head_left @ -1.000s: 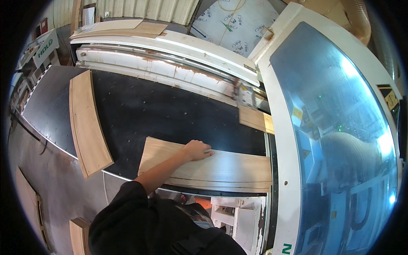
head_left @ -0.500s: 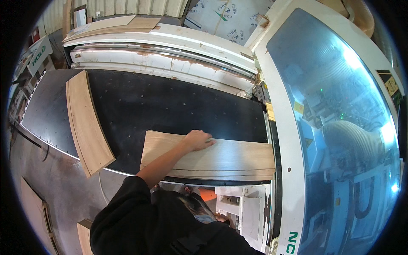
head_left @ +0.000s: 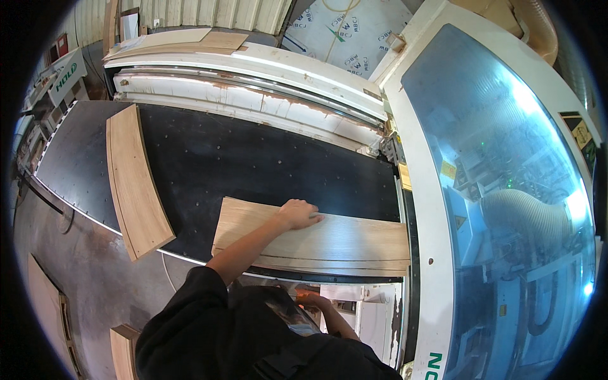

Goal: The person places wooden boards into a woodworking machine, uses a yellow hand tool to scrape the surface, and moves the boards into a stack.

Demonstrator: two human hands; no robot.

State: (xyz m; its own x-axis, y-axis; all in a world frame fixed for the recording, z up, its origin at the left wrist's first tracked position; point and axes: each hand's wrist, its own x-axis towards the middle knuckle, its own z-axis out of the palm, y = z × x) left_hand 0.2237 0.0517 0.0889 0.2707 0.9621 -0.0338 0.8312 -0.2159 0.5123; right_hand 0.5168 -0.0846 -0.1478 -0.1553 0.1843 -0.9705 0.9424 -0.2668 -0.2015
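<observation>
My left hand [head_left: 299, 214] lies flat on top of a stack of long pale wood panels [head_left: 342, 244], close to its far edge. The stack lies across the near edge of a black machine table [head_left: 253, 158], and its right end touches the white machine housing [head_left: 421, 253]. My right hand [head_left: 311, 299] is low down below the front edge of the stack, next to something orange. It is partly hidden, so its grip is unclear. My dark sleeves fill the lower part of the view.
Another long wood panel [head_left: 134, 180] lies on the left part of the black table. More boards [head_left: 41, 297] stand on the grey floor at the lower left. A glazed machine enclosure [head_left: 506, 190] runs along the right, and a white rail [head_left: 253, 95] borders the table's far side.
My left hand has stayed on the panel stack and has slid slightly toward its far edge. The stack has barely moved. My right hand now shows below the stack.
</observation>
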